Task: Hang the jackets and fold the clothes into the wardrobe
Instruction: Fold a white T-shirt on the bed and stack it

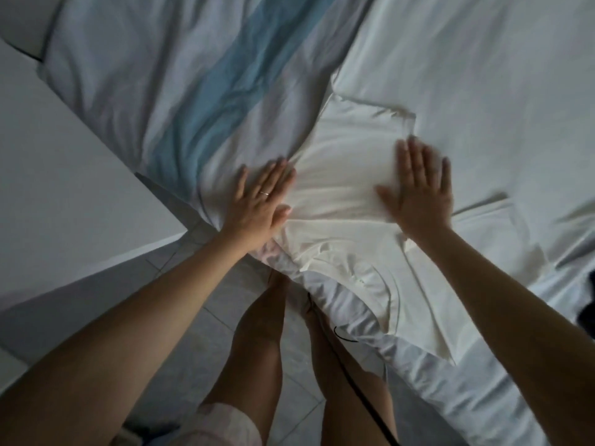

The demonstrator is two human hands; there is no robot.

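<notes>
white shirt (344,175) spread at bed (483,91) near edge, collar end on the brink | left hand (260,201), right hand (418,191) flat, fingers straight, pressing, gripping nothing | risk: outward smoothing drags shirt floorward, sets creases

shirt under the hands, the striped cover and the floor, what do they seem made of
Shirt: soft matte knit, likely cotton jersey; it lies limp in smooth, shallow folds.
Striped cover: thin woven fabric, probably cotton; fine sharp creases, no shine.
Floor: hard pale tiles, possibly ceramic; flat surface crossed by straight grout lines.
</notes>
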